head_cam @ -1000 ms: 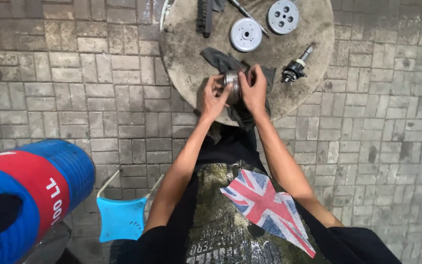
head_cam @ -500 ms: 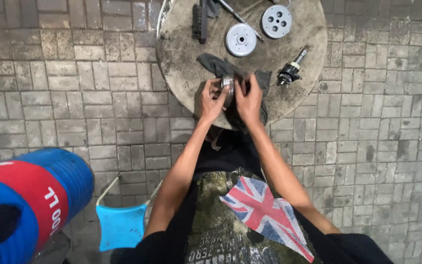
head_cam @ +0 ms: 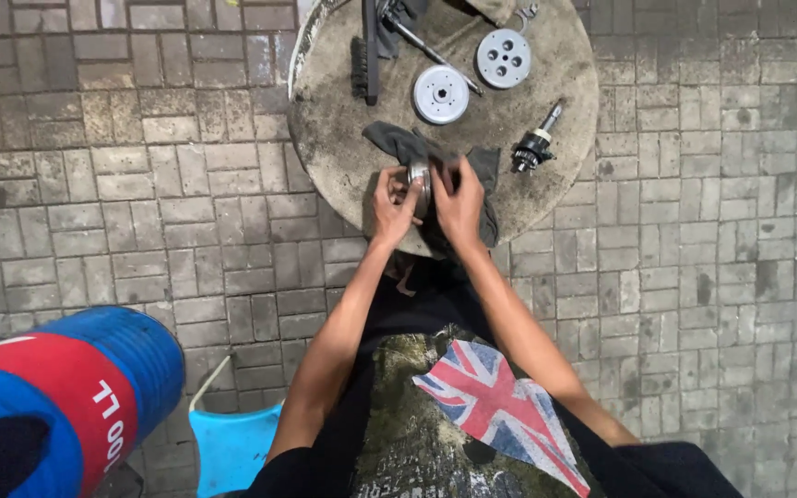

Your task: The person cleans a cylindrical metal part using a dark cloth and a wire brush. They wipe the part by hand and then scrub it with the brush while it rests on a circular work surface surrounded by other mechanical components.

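Observation:
I hold a round metal part [head_cam: 420, 180] between both hands over the near edge of a round concrete table [head_cam: 343, 120]. My left hand [head_cam: 391, 207] grips its left side. My right hand [head_cam: 459, 205] presses on its right side, together with a dark grey rag [head_cam: 398, 141] that lies under the part and hangs over the table's edge.
On the table lie two silver discs [head_cam: 441, 93] [head_cam: 503, 57], a black shaft piece [head_cam: 532, 146], a dark brush [head_cam: 362, 55] and a metal rod [head_cam: 417, 41]. A blue and red drum [head_cam: 57, 406] stands at lower left beside a blue plastic stool [head_cam: 232, 443]. The ground is brick paving.
The view has tilted so the table and hands sit lower and further left in the picture. Both hands keep their grip on the metal part, fingers shifting slightly around it.

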